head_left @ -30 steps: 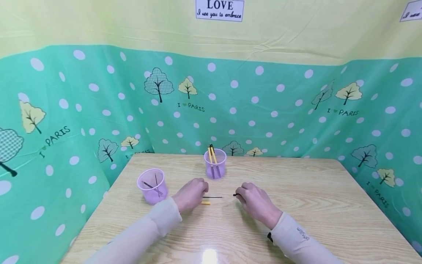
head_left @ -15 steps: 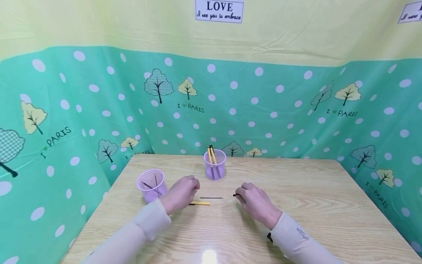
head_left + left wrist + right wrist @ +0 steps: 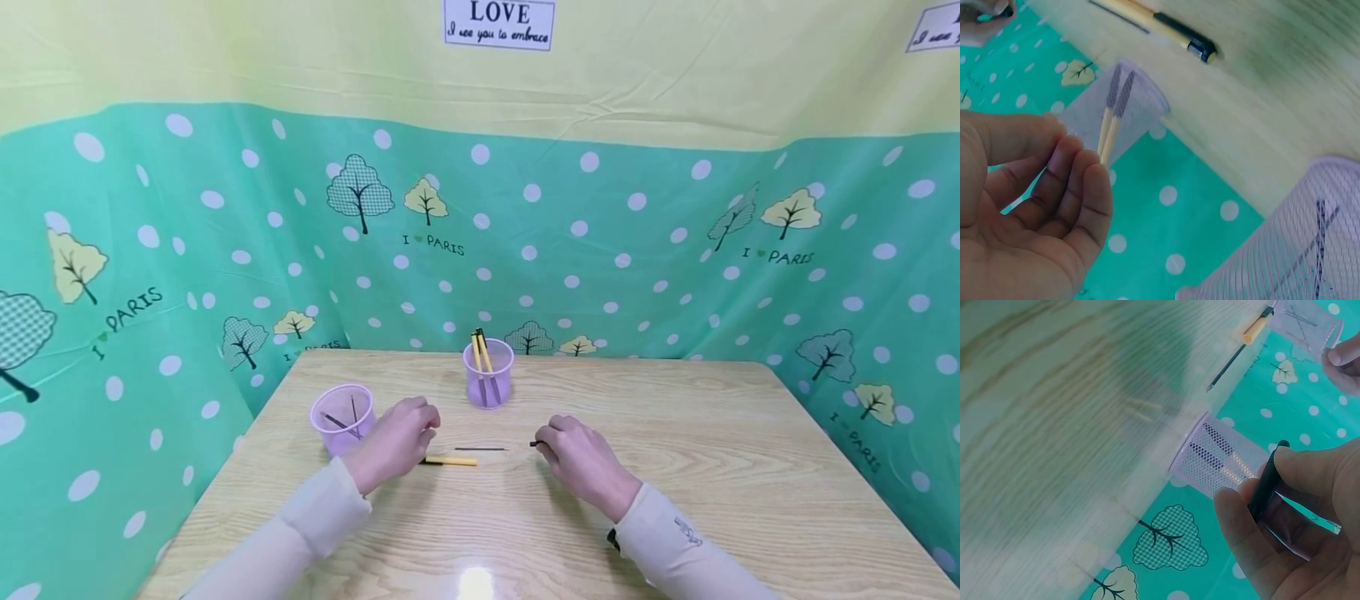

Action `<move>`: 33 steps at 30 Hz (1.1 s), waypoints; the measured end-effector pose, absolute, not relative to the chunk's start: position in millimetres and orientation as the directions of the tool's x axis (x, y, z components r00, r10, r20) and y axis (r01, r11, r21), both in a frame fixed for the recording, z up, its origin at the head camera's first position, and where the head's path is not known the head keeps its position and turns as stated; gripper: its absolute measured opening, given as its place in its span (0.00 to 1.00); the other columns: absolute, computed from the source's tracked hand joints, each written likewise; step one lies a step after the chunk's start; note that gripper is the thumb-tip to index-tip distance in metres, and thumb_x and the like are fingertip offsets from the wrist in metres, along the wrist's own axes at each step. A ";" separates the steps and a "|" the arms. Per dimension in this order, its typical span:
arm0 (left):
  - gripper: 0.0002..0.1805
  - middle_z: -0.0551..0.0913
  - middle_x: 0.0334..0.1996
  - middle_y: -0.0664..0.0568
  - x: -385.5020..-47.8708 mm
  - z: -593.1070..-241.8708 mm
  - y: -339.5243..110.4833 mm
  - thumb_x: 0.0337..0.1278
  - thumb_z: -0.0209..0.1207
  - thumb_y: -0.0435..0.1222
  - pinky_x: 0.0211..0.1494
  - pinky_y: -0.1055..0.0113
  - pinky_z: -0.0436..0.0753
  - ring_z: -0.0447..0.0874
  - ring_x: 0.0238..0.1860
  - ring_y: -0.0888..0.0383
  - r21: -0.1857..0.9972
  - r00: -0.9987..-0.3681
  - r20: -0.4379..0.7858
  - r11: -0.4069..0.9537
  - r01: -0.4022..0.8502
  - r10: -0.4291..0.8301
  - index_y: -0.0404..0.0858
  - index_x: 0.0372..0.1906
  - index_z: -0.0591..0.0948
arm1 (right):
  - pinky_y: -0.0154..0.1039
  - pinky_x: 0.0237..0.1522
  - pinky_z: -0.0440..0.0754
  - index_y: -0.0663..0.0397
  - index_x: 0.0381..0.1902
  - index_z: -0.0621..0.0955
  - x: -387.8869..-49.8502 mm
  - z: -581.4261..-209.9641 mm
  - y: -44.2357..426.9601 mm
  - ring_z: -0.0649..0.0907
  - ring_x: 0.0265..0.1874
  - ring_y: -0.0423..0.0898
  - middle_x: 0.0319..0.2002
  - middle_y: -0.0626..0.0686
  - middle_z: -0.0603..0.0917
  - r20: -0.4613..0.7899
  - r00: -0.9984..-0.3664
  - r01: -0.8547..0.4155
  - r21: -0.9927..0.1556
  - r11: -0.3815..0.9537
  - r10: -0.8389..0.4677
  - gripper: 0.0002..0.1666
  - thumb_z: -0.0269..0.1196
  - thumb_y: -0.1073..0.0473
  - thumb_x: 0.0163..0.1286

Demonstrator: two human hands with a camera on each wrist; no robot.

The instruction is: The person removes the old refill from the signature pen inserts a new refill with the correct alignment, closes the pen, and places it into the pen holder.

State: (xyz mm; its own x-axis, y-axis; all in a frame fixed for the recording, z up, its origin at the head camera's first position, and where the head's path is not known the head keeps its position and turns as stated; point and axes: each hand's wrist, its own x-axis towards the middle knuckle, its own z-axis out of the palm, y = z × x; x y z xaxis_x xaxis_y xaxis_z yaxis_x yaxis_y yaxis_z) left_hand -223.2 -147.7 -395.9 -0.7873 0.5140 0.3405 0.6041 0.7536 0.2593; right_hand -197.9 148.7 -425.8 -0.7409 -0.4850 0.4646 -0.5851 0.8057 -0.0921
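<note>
In the head view my left hand (image 3: 399, 437) hovers between the left mesh cup (image 3: 347, 417) and a thin dark refill (image 3: 482, 449). Its fingers are loosely curled with nothing between them, as the left wrist view of the hand (image 3: 1041, 200) confirms. A yellow-and-black pen (image 3: 457, 461) lies just in front of the refill, its black end beside that hand. My right hand (image 3: 581, 458), to the right of the refill, pinches a small black piece (image 3: 1266, 487) between thumb and fingers.
A second purple mesh cup (image 3: 489, 383) stands behind the refill, holding two yellow-and-black pens upright. Thin dark sticks lean inside the left cup. The wooden table (image 3: 712, 433) ends at a green dotted curtain (image 3: 637, 250).
My left hand has moved left, away from the refill and toward the left cup, uncovering more of the refill and the pen. My right hand stays in place with the black piece.
</note>
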 end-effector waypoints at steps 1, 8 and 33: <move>0.07 0.78 0.29 0.55 -222.9 -394.5 -148.9 0.47 0.64 0.25 0.39 0.63 0.81 0.78 0.34 0.57 0.256 -0.791 0.343 0.759 0.598 0.507 0.37 0.32 0.83 | 0.33 0.26 0.78 0.49 0.29 0.84 -198.2 -426.0 149.2 0.75 0.26 0.39 0.25 0.41 0.74 0.466 -0.741 -0.584 -0.092 0.806 -0.484 0.05 0.70 0.63 0.57; 0.07 0.78 0.29 0.54 -218.1 -385.1 -161.4 0.47 0.64 0.23 0.40 0.63 0.81 0.78 0.34 0.57 0.290 -0.802 0.369 0.762 0.579 0.469 0.37 0.32 0.82 | 0.33 0.26 0.77 0.48 0.28 0.83 -200.3 -428.5 150.5 0.75 0.25 0.39 0.24 0.42 0.73 0.460 -0.746 -0.578 -0.086 0.812 -0.482 0.05 0.70 0.63 0.56; 0.03 0.77 0.26 0.51 -224.4 -375.4 -208.8 0.52 0.64 0.30 0.35 0.58 0.78 0.75 0.30 0.53 0.224 -0.839 0.446 0.869 0.441 0.311 0.35 0.29 0.81 | 0.32 0.25 0.76 0.49 0.29 0.83 -198.1 -424.7 152.3 0.74 0.25 0.38 0.24 0.42 0.73 0.444 -0.764 -0.565 -0.113 0.817 -0.467 0.03 0.68 0.63 0.59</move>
